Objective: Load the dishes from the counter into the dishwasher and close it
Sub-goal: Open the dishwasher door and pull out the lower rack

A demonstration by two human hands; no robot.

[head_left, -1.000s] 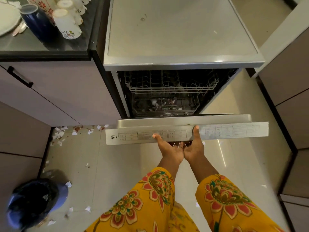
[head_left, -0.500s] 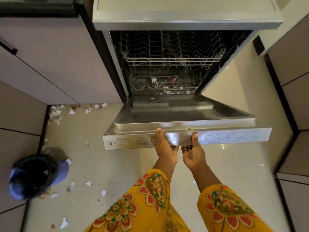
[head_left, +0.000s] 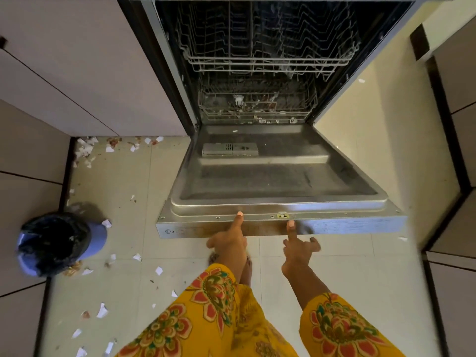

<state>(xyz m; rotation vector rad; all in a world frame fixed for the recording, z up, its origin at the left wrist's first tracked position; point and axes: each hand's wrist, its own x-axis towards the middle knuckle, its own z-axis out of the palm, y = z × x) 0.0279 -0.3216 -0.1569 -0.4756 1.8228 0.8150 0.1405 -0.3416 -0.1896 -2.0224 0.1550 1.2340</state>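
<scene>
The dishwasher door (head_left: 278, 176) lies nearly flat, swung down toward me. My left hand (head_left: 229, 243) holds its front edge at the control strip, thumb on top and fingers hidden underneath. My right hand (head_left: 298, 249) touches the same edge with its thumb tip only; its fingers hang loosely curled just below the door. Inside, the upper rack (head_left: 257, 60) is bare wire, and the lower rack (head_left: 257, 106) holds a few small bits I cannot identify. The counter and its dishes are out of view.
A blue bin (head_left: 56, 243) lined with a black bag stands on the floor at the left. White paper scraps (head_left: 85, 150) litter the tiles around it. Cabinet fronts flank the dishwasher on the left (head_left: 77, 73) and right (head_left: 458, 73).
The door has swung down from partly open to almost flat, both hands lowering with it. My view has tilted down, so the counter and dishes have left the frame.
</scene>
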